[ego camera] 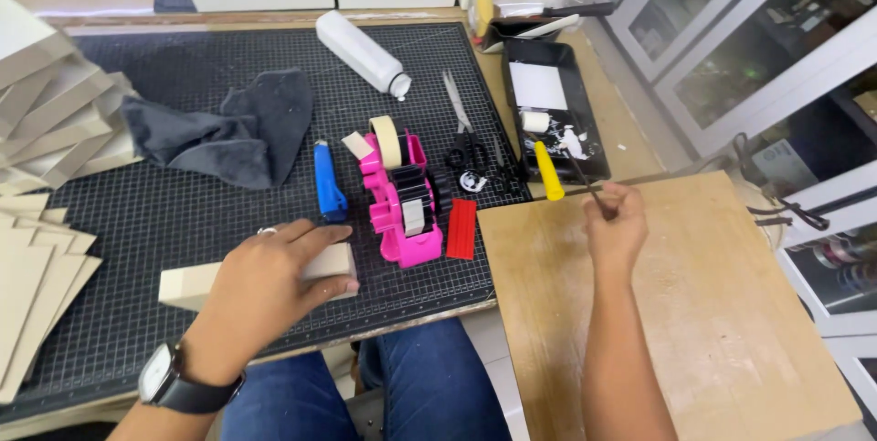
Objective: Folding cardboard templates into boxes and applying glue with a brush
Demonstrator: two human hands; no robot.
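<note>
I'm watching the left hand [265, 290] clamping a light, stiff cardboard block [196, 284] from above while the right hand [614, 226] is pinching a thin brush [574, 165] by its handle.

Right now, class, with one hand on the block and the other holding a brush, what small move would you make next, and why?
Probably dip the thin brush into the black tray. The right hand holds it with its tip already over the tray's white glue, while the left hand presses the pale block flat on the cutting mat.
</note>
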